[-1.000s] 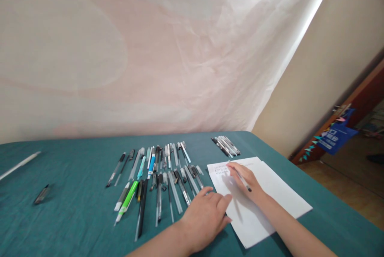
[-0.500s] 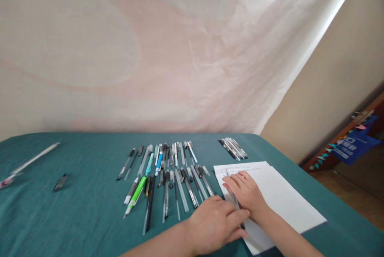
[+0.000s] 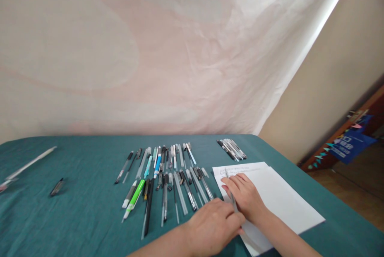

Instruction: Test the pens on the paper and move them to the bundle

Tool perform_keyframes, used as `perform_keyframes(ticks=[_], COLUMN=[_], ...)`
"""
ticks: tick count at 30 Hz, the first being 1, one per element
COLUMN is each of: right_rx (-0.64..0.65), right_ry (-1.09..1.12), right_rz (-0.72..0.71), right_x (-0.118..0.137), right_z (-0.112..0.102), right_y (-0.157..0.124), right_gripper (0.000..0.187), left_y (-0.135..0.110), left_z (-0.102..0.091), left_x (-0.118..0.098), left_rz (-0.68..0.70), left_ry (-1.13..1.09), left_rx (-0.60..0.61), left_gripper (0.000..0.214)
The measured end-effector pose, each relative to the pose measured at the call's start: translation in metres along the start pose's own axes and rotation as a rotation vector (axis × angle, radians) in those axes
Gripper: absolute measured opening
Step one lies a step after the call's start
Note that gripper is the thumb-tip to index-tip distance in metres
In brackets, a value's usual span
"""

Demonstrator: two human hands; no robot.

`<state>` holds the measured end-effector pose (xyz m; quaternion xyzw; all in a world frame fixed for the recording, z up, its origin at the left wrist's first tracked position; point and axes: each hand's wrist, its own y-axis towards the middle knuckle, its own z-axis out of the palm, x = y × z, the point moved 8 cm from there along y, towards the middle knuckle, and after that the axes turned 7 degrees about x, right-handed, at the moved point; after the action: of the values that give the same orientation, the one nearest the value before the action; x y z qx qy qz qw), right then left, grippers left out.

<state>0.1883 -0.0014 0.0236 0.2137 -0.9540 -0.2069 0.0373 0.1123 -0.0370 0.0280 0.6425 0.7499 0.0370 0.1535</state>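
Above the left part of a white paper sheet [image 3: 288, 199], my right hand [image 3: 246, 196] is closed around a slim pen [image 3: 232, 198] with a clear barrel. The pen's thin tip points away from me, near faint handwriting at the top of the sheet. My left hand [image 3: 214, 225] is closed at the near end of the same pen, its fingers bent over it and touching or nearly touching my right hand. That end of the pen is hidden behind the left fingers.
Left of the paper lie two rows of pens, caps and refills, including a green pen [image 3: 135, 199] and a black pen [image 3: 148, 209]. A bundle of pens [image 3: 232, 150] lies behind the paper. Far left are a long white pen-like stick [image 3: 33, 162] and a dark cap [image 3: 57, 187].
My left fingers have closed further over the near end of the pen, covering the black part that showed between them. My right hand stays almost in place. The view has shifted slightly.
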Motion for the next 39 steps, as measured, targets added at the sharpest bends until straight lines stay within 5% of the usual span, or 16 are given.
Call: perform_keyframes(ticks=[7,12,17,22,27,34,39], right_rx=[0.072,-0.018,0.065,0.142,0.239,0.190,0.077], right_ry=[0.919,1.196,1.043,0.509,0.269,0.222,0.430], right_rz=[0.279,0.467,0.558,0.395,0.412,0.468,0.409], right_x=[-0.016,-0.027,-0.039,-0.044,-0.046,-0.045,-0.038], right_z=[0.004,-0.002,0.020,0.047,0.074,0.071,0.046], right_y=[-0.005,0.002,0.025,0.057,0.064,0.057,0.058], right_gripper=[0.033,0.025,0.022,0.014,0.018,0.009,0.008], left_y=[0.000,-0.001,-0.005,-0.009,-0.013,-0.020,-0.028], left_z=[-0.005,-0.003,-0.006,-0.013,-0.019,-0.021,-0.015], left_x=[0.012,0.013,0.013,0.022,0.038,0.057,0.098], left_rz=[-0.099,-0.136,-0.178,-0.237,-0.333,-0.440,-0.558], left_ry=[0.011,0.030,-0.037,-0.143,-0.312,-0.664,-1.033], left_rx=[-0.043,-0.058,-0.077,-0.133,-0.226,-0.407,-0.681], left_gripper=[0.017,0.016,0.021,0.018,0.020,0.024,0.020])
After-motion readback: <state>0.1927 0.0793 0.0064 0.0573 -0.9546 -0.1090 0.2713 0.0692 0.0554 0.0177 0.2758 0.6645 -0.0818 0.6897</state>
